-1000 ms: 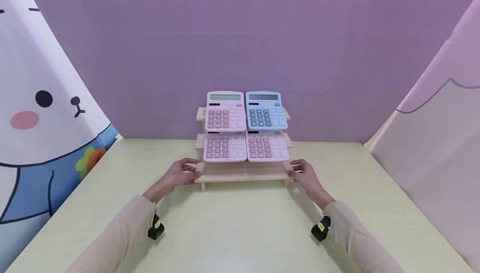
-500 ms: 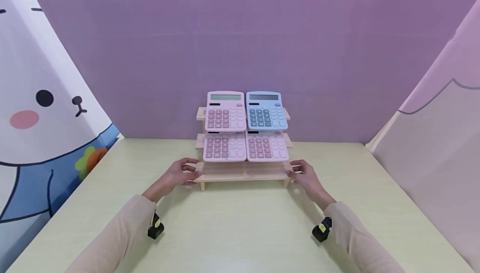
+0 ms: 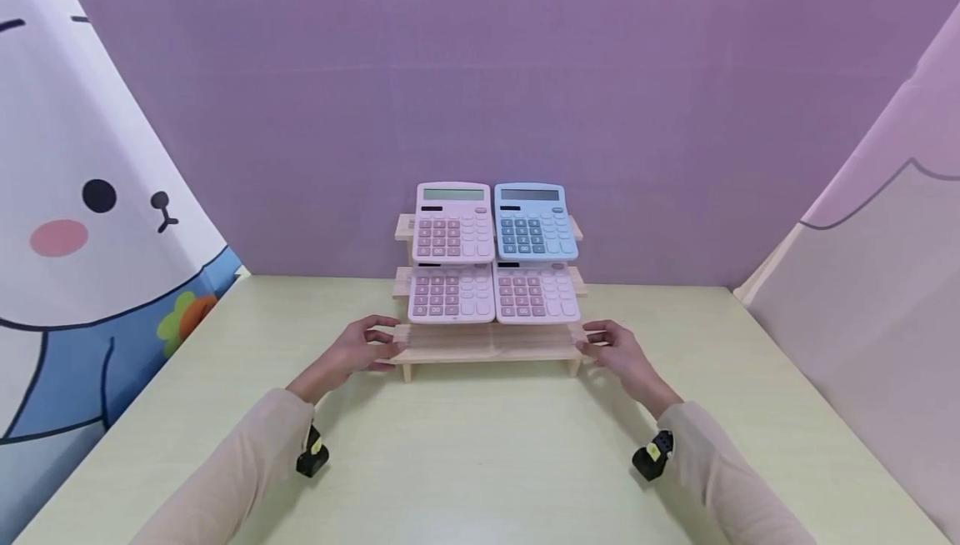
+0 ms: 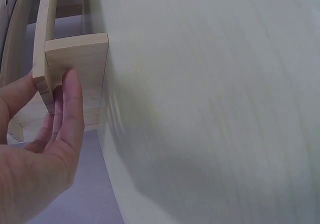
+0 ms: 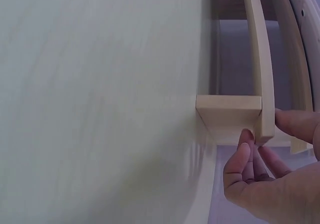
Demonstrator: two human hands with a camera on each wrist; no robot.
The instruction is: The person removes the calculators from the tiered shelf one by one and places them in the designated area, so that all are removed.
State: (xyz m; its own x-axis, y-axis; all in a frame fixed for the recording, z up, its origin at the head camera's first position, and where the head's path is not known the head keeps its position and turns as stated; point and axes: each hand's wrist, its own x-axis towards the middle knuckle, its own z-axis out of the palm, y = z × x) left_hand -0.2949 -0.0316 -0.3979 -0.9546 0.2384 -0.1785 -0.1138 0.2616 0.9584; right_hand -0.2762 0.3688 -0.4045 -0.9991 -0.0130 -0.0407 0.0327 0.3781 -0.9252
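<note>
A tiered wooden rack (image 3: 491,343) stands on the table, its lowest step bare. Its upper tier carries a pink calculator (image 3: 453,224) on the left and a blue calculator (image 3: 535,222) on the right. Below them lean two more pink calculators (image 3: 451,295), side by side, their tops hidden. My left hand (image 3: 360,347) pinches the left end of the lowest step, thumb above and fingers beneath, as the left wrist view shows. At the opposite end my right hand (image 3: 617,353) grips the same step, its thumb (image 5: 295,124) against the upper face and fingers curled under.
The pale table (image 3: 480,462) runs around the rack. A purple cloth backdrop (image 3: 480,112) hangs behind it. Printed cartoon cloth (image 3: 112,278) closes the left side and a pale pink curtain (image 3: 870,278) the right.
My right wrist and forearm have shifted slightly outward to the right, while the fingers stay at the rack's end. The left hand, rack and calculators look unmoved.
</note>
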